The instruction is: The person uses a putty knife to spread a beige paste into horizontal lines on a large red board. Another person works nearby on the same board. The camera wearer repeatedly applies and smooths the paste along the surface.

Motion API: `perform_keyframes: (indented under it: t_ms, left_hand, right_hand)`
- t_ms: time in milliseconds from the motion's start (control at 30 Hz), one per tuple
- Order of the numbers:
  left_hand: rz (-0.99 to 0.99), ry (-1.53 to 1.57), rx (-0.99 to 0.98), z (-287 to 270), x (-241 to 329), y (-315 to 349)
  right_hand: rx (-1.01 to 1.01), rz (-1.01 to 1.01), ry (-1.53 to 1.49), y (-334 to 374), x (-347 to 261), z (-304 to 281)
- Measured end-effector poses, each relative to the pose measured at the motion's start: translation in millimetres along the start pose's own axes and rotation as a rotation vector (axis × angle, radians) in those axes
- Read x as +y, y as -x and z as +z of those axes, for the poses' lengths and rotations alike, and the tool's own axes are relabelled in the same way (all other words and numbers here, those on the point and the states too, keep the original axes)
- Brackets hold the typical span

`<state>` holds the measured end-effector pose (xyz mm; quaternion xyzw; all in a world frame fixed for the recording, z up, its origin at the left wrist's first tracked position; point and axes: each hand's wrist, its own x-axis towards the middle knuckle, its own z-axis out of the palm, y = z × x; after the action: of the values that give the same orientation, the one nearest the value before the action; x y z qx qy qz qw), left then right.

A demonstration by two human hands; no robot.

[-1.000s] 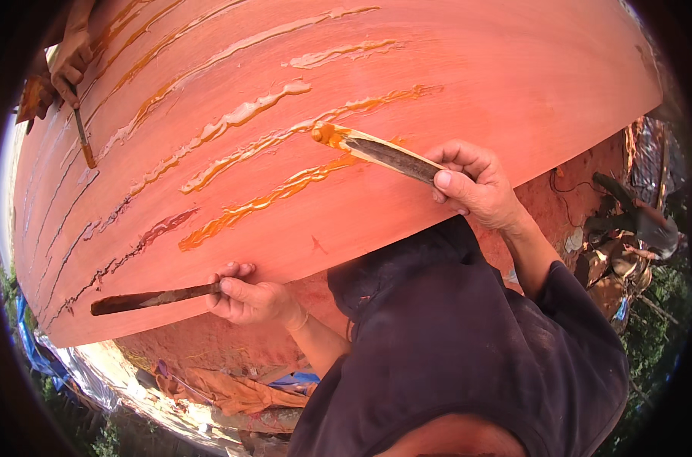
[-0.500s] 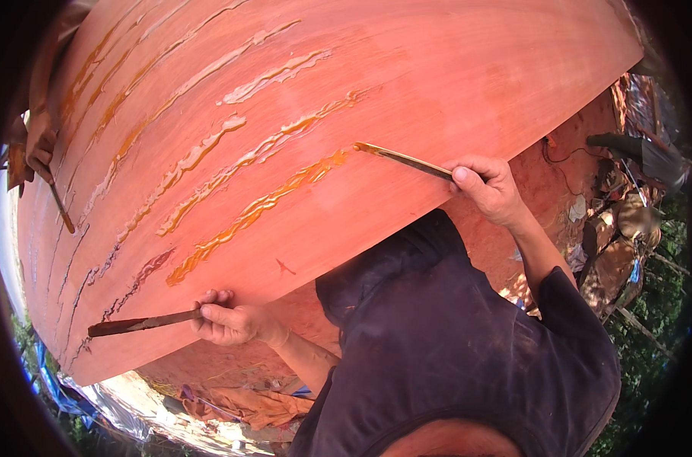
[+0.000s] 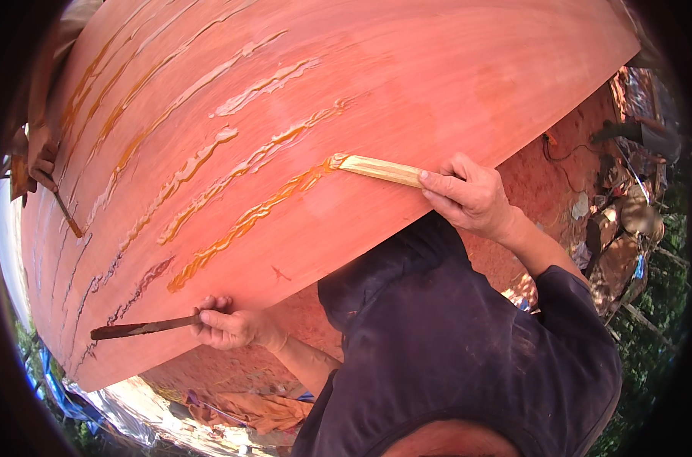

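Note:
A large salmon-red wooden surface fills the upper view, with several wavy ridges of orange and pinkish paste across it. My right hand is closed round a flat, pale wooden stick. The stick's tip touches the upper right end of the nearest orange paste strip. At the lower left, my left hand grips a dark, stained flat stick, which points left over the surface's near corner. Beneath its tip runs a thin dark line; whether they touch I cannot tell.
At the left edge, another person's hand holds a thin stick against the surface. Reddish ground lies below the near edge. Piled scraps stand at the right, and an orange-brown cloth lies at the lower left.
My right hand has shifted slightly left and down and turned the stick so its broad pale face shows. My left hand stays nearly still. The surface sits slightly left in view.

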<state>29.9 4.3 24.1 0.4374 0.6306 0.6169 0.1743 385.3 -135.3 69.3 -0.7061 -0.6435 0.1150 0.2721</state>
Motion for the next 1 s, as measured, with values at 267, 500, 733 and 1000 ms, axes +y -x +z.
perform_keyframes:
  t_ms: [267,500,733,1000]
  left_hand:
    - [-0.02,0.033,0.0,1,1,1]
    - [-0.005,0.048,-0.029,-2,-3,-2]
    - [-0.014,0.06,-0.067,-4,-3,-1]
    - [0.024,0.063,-0.071,-4,-4,-2]
  right_hand:
    - [0.11,0.0,0.065,5,-9,-16]
    - [0.136,-0.04,0.114,6,-21,14]
    - [0.218,0.173,0.102,22,-20,-3]
    - [0.195,0.152,0.023,24,-31,14]
